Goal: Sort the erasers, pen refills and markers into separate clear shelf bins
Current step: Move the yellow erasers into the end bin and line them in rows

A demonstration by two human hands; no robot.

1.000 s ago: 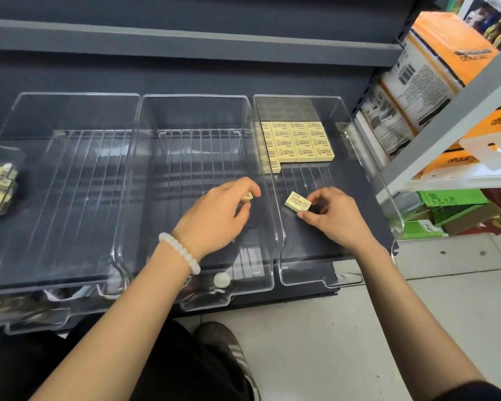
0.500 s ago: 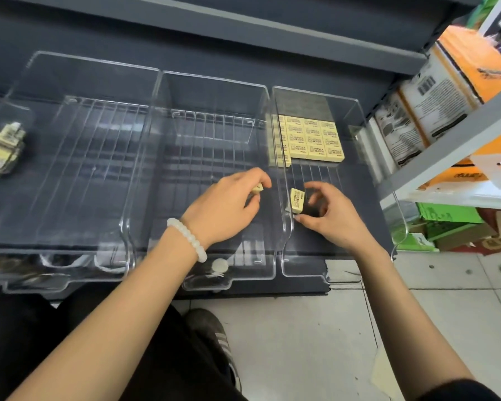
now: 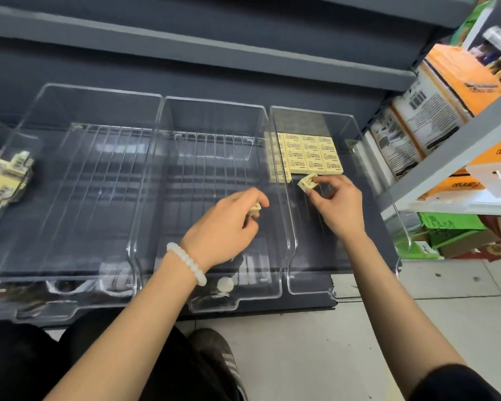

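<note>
Three clear bins sit side by side on a dark shelf. The right bin [image 3: 368, 157] holds a neat block of several yellow erasers [image 3: 308, 154] at its back. My right hand [image 3: 337, 205] is inside that bin and pinches one yellow eraser [image 3: 307, 182] just in front of the block. My left hand [image 3: 229, 224], with a white bead bracelet, hovers over the middle bin [image 3: 214, 117] and grips another small eraser [image 3: 255, 209] in curled fingers. The left bin [image 3: 70, 111] has nothing in it.
A loose pile of yellow erasers [image 3: 5, 176] lies in a clear container at the far left. Orange and white boxes [image 3: 446, 91] fill a grey rack on the right, green cartons [image 3: 451, 233] beneath. Tiled floor and my shoe [image 3: 217, 354] are below the shelf edge.
My right hand has carried its eraser from the front of the right bin back toward the stacked block. My left hand stays over the middle bin, still gripping its eraser.
</note>
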